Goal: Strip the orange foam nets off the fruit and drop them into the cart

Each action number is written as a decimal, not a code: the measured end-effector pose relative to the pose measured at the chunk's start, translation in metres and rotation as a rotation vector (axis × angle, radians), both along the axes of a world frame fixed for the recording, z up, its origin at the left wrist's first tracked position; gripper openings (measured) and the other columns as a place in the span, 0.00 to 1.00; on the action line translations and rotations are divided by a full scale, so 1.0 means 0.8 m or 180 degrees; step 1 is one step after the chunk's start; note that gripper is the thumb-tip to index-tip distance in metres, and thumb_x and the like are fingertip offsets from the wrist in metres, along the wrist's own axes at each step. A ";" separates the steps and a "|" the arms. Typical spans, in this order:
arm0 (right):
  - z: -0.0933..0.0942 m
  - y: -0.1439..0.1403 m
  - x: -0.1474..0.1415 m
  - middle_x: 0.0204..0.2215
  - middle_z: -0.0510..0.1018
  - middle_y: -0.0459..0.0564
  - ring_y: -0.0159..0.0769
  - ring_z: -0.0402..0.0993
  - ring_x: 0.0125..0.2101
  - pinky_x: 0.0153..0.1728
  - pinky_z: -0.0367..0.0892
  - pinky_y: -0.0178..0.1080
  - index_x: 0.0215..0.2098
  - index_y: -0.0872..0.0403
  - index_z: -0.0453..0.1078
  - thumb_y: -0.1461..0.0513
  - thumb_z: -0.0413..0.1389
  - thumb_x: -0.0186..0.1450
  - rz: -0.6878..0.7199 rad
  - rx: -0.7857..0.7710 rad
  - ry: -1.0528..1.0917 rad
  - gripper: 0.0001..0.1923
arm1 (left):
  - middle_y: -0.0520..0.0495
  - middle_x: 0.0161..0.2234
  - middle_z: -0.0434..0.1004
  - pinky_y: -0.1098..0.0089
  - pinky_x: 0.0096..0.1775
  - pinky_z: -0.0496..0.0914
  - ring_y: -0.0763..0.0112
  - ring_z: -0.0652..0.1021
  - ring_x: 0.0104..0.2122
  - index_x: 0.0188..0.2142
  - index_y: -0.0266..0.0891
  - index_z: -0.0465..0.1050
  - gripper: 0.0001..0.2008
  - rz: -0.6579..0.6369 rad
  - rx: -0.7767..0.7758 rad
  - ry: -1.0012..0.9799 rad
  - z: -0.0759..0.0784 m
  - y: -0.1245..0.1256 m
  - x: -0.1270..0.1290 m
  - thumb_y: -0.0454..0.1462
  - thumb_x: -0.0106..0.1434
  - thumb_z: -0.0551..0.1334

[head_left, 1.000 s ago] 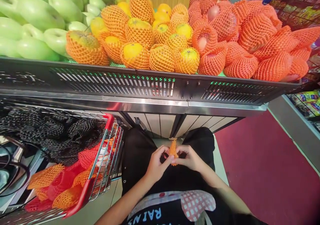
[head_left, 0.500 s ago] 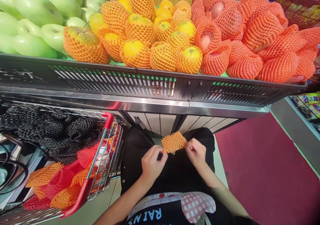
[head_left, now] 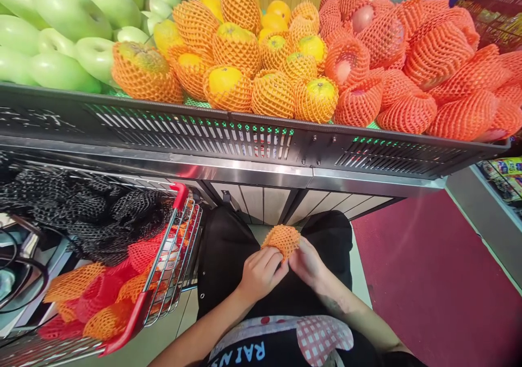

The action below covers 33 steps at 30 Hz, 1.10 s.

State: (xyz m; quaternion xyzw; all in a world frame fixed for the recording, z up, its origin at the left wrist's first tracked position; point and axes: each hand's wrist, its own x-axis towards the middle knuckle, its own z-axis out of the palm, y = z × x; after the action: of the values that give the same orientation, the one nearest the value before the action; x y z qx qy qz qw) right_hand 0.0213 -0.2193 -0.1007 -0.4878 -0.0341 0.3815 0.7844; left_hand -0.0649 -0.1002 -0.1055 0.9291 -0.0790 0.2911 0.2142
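Okay, both my left hand (head_left: 261,272) and right hand (head_left: 306,263) pinch the orange foam net (head_left: 282,238); I'd spread its mouth evenly, gently, avoiding tears.

One head-worn camera looks forward and steeply down — close over the lap, fruit stand (head_left: 261,138) ahead.

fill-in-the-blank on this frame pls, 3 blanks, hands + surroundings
1. Both the left hand and the right hand hold one foam net sleeve coloured ____.
2. The bare fruit at the display's far left is coloured ____.
3. The shopping cart beside the person has a handle coloured ____.

Missing words: orange; green; red
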 end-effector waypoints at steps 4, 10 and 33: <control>0.020 -0.005 0.004 0.59 0.76 0.53 0.43 0.68 0.61 0.65 0.57 0.47 0.58 0.49 0.71 0.42 0.54 0.64 0.0550 0.0637 0.0736 0.31 | 0.50 0.30 0.79 0.71 0.35 0.71 0.70 0.78 0.30 0.33 0.40 0.70 0.05 -0.0037 -0.0101 -0.0062 -0.002 0.001 -0.002 0.29 0.61 0.64; 0.033 -0.015 0.003 0.62 0.73 0.46 0.42 0.69 0.60 0.63 0.60 0.50 0.66 0.36 0.59 0.46 0.58 0.65 0.0666 0.0886 0.1080 0.33 | 0.37 0.51 0.72 0.55 0.55 0.67 0.56 0.70 0.53 0.51 0.39 0.69 0.15 0.0503 -0.1105 0.0043 0.001 0.009 0.002 0.33 0.64 0.62; -0.013 0.047 0.024 0.57 0.77 0.50 0.51 0.74 0.57 0.62 0.64 0.55 0.51 0.38 0.78 0.47 0.66 0.59 0.1460 0.0253 -0.0149 0.23 | 0.51 0.27 0.81 0.75 0.31 0.72 0.71 0.80 0.28 0.33 0.42 0.74 0.12 0.1505 -0.1832 0.0414 0.039 0.122 -0.018 0.41 0.68 0.55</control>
State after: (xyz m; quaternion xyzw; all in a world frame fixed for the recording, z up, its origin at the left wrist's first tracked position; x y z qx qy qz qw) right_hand 0.0401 -0.1815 -0.1112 -0.4447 -0.1772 0.5368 0.6948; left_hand -0.0794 -0.0024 -0.0745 0.8400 0.2364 0.2832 0.3979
